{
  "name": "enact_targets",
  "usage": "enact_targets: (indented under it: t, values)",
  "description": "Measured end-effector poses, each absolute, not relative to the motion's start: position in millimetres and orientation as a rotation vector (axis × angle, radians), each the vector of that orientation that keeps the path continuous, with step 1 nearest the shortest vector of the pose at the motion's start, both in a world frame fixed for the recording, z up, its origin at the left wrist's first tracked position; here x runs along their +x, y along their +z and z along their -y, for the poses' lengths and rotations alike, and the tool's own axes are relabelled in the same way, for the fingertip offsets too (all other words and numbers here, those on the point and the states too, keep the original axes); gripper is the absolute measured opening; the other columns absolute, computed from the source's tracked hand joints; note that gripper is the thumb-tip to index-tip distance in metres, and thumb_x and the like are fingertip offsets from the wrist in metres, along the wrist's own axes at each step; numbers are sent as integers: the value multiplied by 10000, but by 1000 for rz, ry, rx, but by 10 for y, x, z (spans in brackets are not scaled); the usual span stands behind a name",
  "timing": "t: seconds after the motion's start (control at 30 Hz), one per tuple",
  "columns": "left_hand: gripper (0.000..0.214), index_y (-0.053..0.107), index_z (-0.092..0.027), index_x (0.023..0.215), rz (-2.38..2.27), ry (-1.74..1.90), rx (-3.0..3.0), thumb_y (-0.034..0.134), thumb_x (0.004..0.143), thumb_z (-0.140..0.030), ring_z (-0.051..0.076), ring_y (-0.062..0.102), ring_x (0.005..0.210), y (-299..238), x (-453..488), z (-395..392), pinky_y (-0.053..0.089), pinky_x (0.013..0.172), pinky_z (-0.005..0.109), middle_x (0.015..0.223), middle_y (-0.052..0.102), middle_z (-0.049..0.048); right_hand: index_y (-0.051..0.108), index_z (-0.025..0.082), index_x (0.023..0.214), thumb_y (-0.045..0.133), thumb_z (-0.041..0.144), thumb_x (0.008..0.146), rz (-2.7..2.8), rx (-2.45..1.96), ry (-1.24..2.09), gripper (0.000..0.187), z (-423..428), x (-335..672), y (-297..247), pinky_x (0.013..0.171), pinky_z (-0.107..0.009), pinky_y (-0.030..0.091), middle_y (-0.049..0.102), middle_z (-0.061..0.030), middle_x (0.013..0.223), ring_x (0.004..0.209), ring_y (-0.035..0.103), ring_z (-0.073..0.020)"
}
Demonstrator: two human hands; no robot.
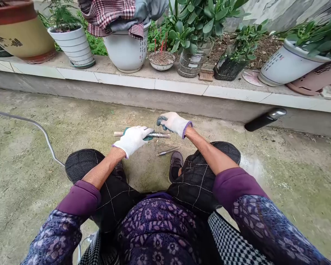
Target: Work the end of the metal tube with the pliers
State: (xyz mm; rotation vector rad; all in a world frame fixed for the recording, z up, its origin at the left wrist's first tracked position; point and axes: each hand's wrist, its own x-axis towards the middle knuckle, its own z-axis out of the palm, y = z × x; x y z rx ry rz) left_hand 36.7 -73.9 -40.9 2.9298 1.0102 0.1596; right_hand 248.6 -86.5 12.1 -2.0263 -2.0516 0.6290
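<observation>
Over concrete (pixel 24 176), left hand (pixel 132 140) gripping a wood-handled ribbed steel rod (pixel 160 135), right hand (pixel 173 124) half-closed beside

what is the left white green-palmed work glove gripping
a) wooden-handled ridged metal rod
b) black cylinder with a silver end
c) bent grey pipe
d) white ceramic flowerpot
a, the left white green-palmed work glove closes around the wooden-handled ridged metal rod, with wood showing on one side and metal on the other.
</observation>
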Motion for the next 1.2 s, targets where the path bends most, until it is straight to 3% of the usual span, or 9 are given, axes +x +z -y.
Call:
enact_targets:
  t: [0.17,0.4,0.6,0.7,0.8,1.03,1.2]
  values:
    - [377,675,-273,1320,-1107,366,2836,618,951,-318,256,673,1119,-426,191,732,480,991,343,1185,730,54,782,156,985,531,174,907,2170,-2036,695,263,742,2402,-13,482,-176,338,647,3,719,562,500,-85]
    - [458,642,-217,1363,-1182,841,2228,663,925,-347,187,688,1128,-507,95,578,503,982,249,1275,728,30,731,140,1008,540,158,923,1956,-1920,1081,210,951,2106,-30,415,-168,342,591,18,594,425,447,-70]
    - [366,685,-269,1298,-1302,300,2778,548,958,-261,285,711,1020,-565,210,500,520,846,367,1129,745,94,731,133,944,515,128,910,1931,-1853,1255,219,1173,2000,70,411,-162,372,578,32,561,412,443,-66]
    - [330,715,-260,1219,-1163,43,2949,483,985,-245,295,712,984,-613,308,554,509,797,374,1079,742,115,744,124,921,557,147,885,1919,-1889,1103,192,1114,2138,86,425,-170,358,611,15,584,427,449,-65]
    - [334,713,-277,1236,-1090,14,2945,491,985,-272,294,712,984,-589,352,631,511,798,373,1081,747,104,757,119,924,568,137,853,1931,-1907,949,203,977,2310,78,447,-171,345,631,5,620,459,465,-63]
    - [359,727,-250,1234,-1092,526,2464,636,890,-296,214,715,1000,-436,158,685,519,903,282,1122,768,35,711,125,852,543,139,812,1817,-1805,967,173,795,2364,-29,412,-168,345,593,31,601,456,461,-72]
    - [442,698,-214,1293,-1096,821,2123,678,857,-277,179,719,1046,-533,94,547,517,927,230,1179,770,22,698,130,941,493,160,902,1775,-1824,1086,211,885,2122,-156,397,-198,357,579,31,588,406,448,-87]
